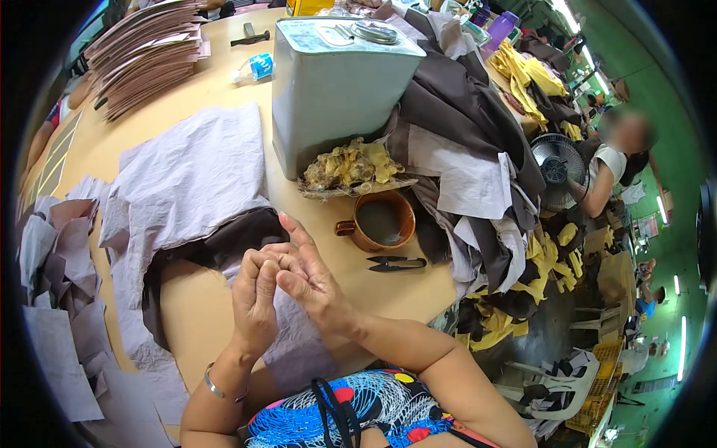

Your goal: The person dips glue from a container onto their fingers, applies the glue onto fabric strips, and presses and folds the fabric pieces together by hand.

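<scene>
My left hand [256,293] is closed, its fingers curled in front of my chest. It presses against my right hand [317,284], whose index finger points up and whose thumb stands apart. The other right fingers are partly hidden behind the left hand, and I cannot make out anything between the hands. Just beyond them lies grey-white fabric [198,168] with a dark brown piece [243,235] along its near edge. To the right of my hands are a brown mug [405,216] holding greyish liquid and black thread snips [396,263].
A large metal can [336,97] stands behind the mug, with a crusty yellowish lump [347,168] at its foot. Dark cloth [470,112] is heaped on the right. Stacked pink sheets [149,52], a small bottle [254,69] and cut pieces [60,328] lie leftward. A fan [559,168] stands beside another person.
</scene>
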{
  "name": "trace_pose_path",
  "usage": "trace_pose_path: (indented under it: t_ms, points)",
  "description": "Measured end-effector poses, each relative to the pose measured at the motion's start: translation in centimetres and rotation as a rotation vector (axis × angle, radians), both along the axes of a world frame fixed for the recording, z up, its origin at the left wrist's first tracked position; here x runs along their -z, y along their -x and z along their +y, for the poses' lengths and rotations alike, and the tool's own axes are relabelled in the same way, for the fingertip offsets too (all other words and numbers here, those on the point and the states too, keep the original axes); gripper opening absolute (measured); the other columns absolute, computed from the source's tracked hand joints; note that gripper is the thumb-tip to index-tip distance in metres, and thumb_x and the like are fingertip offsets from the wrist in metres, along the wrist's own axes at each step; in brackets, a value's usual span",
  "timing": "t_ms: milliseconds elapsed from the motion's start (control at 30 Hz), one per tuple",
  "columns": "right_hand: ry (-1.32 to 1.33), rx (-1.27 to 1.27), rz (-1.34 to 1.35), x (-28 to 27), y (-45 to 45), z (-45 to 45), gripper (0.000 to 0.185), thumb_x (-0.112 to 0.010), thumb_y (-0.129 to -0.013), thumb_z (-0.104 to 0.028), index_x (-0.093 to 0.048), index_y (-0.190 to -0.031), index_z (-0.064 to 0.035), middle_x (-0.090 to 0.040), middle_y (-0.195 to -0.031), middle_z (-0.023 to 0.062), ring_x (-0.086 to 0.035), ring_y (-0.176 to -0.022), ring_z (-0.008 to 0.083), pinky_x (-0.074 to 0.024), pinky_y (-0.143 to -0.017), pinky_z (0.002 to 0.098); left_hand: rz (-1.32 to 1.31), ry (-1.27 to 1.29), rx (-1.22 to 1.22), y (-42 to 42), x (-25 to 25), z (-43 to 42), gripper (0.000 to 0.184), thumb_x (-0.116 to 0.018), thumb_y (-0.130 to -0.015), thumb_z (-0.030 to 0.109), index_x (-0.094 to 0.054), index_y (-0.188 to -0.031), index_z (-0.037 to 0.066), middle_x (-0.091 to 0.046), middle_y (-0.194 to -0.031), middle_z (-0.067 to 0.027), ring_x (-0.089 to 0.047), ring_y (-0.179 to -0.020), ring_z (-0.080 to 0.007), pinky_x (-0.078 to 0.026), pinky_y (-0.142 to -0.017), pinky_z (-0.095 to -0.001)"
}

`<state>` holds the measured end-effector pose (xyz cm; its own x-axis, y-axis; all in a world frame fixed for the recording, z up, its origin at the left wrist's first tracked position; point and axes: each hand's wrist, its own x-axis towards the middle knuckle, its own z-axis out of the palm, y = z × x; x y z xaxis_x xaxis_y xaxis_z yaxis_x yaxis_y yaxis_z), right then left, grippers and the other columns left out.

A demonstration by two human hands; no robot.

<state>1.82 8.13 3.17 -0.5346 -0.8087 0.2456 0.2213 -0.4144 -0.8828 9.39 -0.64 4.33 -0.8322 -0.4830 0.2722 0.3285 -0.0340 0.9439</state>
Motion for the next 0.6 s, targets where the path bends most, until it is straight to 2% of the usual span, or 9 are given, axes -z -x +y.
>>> trace_pose_path:
  t_ms: [133, 233, 333, 367, 433, 467, 533, 600]
  points:
    - [0.018, -0.008, -0.044, -0.7, 0.3, 0.0, 0.076, -0.058, -0.088, -0.019, -0.008, -0.144, -0.0074, -0.047, -0.117, 0.0116, -0.046, -0.105, 0.0156, -0.0346, -0.096, 0.0312, 0.070, -0.214, 0.047, 0.6, -0.6, 0.3, 0.023, -0.036, -0.098, 0.022, -0.042, -0.084, 0.005, -0.057, -0.084, -0.0093, -0.051, -0.078, -0.0130, -0.042, -0.076, -0.0274]
    - [0.004, 0.007, -0.002, 0.3, 0.8, -0.1, 0.074, -0.058, -0.088, -0.019, -0.009, -0.143, -0.0076, -0.047, -0.118, 0.0116, -0.047, -0.103, 0.0154, -0.0360, -0.094, 0.0297, 0.125, -0.392, -0.016, 0.3, -1.9, -0.5, 0.024, -0.038, -0.097, 0.024, -0.041, -0.082, 0.006, -0.057, -0.082, -0.0106, -0.050, -0.074, -0.0136, -0.042, -0.074, -0.0281]
    - [0.043, 0.044, -0.097, 0.0, 1.3, 0.2, 0.071, -0.056, -0.089, -0.017, -0.011, -0.142, -0.0078, -0.047, -0.119, 0.0113, -0.048, -0.101, 0.0145, -0.0368, -0.093, 0.0302, 0.240, -0.401, -0.013, -0.4, -0.8, -2.5, 0.025, -0.042, -0.096, 0.025, -0.040, -0.079, 0.006, -0.056, -0.076, -0.0107, -0.047, -0.070, -0.0120, -0.040, -0.067, -0.0250]
    - [0.063, 0.083, -0.049, -0.2, 1.4, 0.2, 0.069, -0.053, -0.090, -0.033, -0.013, -0.142, -0.0099, -0.043, -0.127, 0.0160, -0.050, -0.109, 0.0242, -0.0352, -0.098, 0.0372, 0.243, -0.361, -0.020, -0.2, -0.6, -2.5, 0.024, -0.042, -0.096, 0.024, -0.041, -0.079, 0.006, -0.055, -0.076, -0.0104, -0.047, -0.070, -0.0118, -0.040, -0.066, -0.0245]
    - [0.174, 0.165, 0.005, -1.0, 1.4, 0.3, 0.069, -0.048, -0.090, -0.040, -0.014, -0.142, -0.0104, -0.040, -0.129, 0.0166, -0.050, -0.110, 0.0279, -0.0343, -0.099, 0.0397, 0.242, -0.283, -0.058, 0.2, -0.2, -2.3, 0.022, -0.043, -0.096, 0.020, -0.042, -0.079, 0.006, -0.055, -0.076, -0.0098, -0.047, -0.070, -0.0113, -0.039, -0.065, -0.0235]
    - [0.231, 0.200, 0.026, -1.1, 1.4, 0.3, 0.069, -0.046, -0.091, -0.043, -0.014, -0.142, -0.0107, -0.038, -0.131, 0.0169, -0.050, -0.111, 0.0298, -0.0339, -0.100, 0.0409, 0.170, -0.292, -0.145, 0.7, -0.8, -1.4, 0.015, -0.047, -0.095, 0.015, -0.046, -0.083, 0.005, -0.056, -0.083, -0.0087, -0.048, -0.071, -0.0106, -0.040, -0.066, -0.0229]
    - [0.219, 0.192, 0.007, -1.1, 1.2, 0.4, 0.074, -0.042, -0.089, -0.055, -0.013, -0.142, -0.0122, -0.034, -0.135, 0.0184, -0.047, -0.116, 0.0353, -0.0312, -0.102, 0.0449, 0.115, -0.292, -0.183, 1.1, 0.1, -0.9, 0.009, -0.051, -0.093, 0.013, -0.051, -0.090, 0.004, -0.058, -0.092, -0.0078, -0.051, -0.076, -0.0105, -0.043, -0.071, -0.0239]
    - [0.210, 0.144, -0.023, -1.1, 1.0, 0.5, 0.077, -0.042, -0.087, -0.058, -0.012, -0.142, -0.0124, -0.032, -0.136, 0.0188, -0.046, -0.118, 0.0365, -0.0305, -0.103, 0.0453, 0.131, -0.299, -0.156, 1.3, 0.6, -0.8, 0.007, -0.052, -0.092, 0.012, -0.052, -0.094, 0.005, -0.058, -0.102, -0.0102, -0.056, -0.085, -0.0110, -0.047, -0.077, -0.0262]
